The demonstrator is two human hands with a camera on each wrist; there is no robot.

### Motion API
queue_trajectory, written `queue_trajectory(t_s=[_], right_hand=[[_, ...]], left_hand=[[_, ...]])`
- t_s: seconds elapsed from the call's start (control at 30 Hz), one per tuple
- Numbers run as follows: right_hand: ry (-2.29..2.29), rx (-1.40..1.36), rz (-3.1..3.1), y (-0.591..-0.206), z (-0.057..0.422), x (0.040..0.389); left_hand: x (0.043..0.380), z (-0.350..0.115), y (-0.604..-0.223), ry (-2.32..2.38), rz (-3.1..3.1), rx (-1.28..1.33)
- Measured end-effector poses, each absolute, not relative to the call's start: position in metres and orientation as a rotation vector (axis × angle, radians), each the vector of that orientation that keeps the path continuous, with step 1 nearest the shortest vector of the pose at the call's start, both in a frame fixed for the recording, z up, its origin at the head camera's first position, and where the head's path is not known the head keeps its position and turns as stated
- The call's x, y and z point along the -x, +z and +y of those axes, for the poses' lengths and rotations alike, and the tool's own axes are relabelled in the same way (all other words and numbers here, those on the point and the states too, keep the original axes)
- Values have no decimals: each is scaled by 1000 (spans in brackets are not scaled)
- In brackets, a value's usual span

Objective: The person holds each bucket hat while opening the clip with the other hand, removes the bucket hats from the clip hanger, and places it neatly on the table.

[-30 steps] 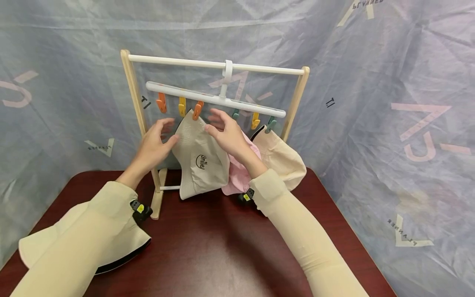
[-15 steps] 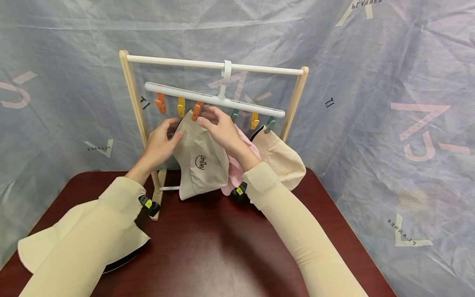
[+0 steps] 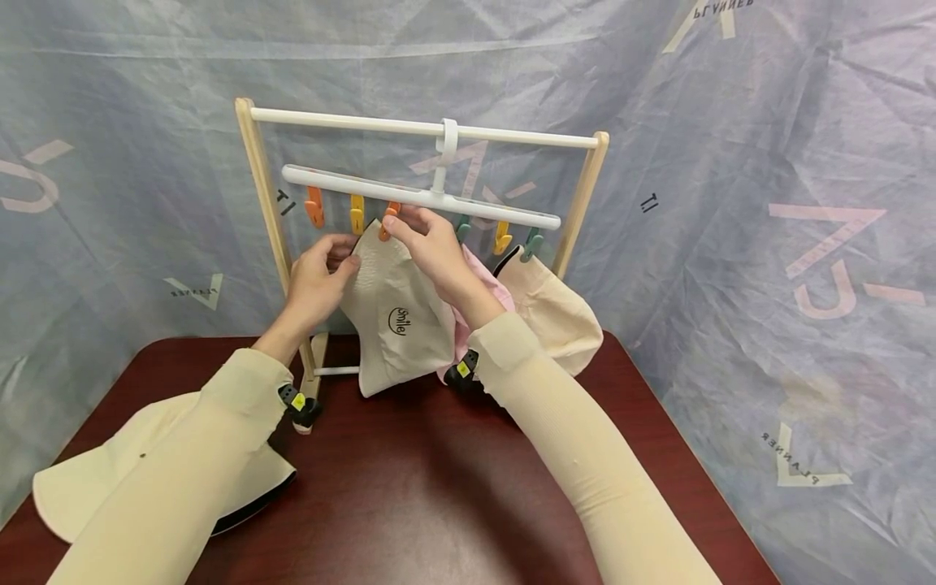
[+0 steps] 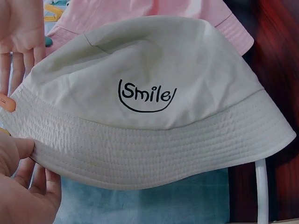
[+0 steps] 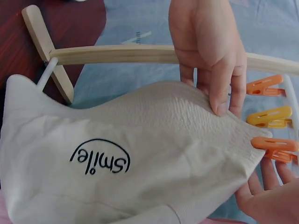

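A light grey bucket hat (image 3: 405, 341) printed "Smile" hangs sideways by its brim from an orange clothespin (image 5: 275, 143). My left hand (image 3: 318, 276) pinches the brim edge just left of that pin, thumb on the front face and fingers behind, as the left wrist view (image 4: 28, 182) also shows. At the pin itself is my right hand (image 3: 435, 252), its thumb over the orange body and the other fingers behind. The pin is one of several on a white hanger bar (image 3: 417, 195).
A wooden rack (image 3: 259, 179) with a white top rod (image 3: 351, 122) carries the hanger. Beside the grey hat hang a pink hat (image 4: 140, 14) and a cream hat (image 3: 563, 317). Another cream hat (image 3: 88, 487) lies on the dark red table (image 3: 409, 504) at the left, partly under my left sleeve.
My right hand has moved left onto the orange clothespin. My left hand has come in to the right and taken the brim. The hat and hanger have shifted slightly.
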State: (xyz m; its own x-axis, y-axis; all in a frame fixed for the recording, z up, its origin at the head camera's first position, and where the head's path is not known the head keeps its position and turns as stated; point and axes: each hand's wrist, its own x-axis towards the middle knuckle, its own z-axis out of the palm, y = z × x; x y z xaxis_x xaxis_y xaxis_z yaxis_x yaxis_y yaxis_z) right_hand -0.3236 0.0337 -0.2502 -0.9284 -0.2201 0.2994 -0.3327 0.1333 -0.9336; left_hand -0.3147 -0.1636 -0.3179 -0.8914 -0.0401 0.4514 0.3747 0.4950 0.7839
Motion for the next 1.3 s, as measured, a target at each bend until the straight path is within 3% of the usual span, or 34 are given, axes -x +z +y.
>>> queue_trajectory(t_s=[0.47,1.3], right_hand=[[2094,-392,-2181,-251,25,327],[1997,-407,-2128,-259,31,338]], left_hand=[[312,-161,-320,-1437,-2321,273],[306,-146,-327,-1677,-2297,214]])
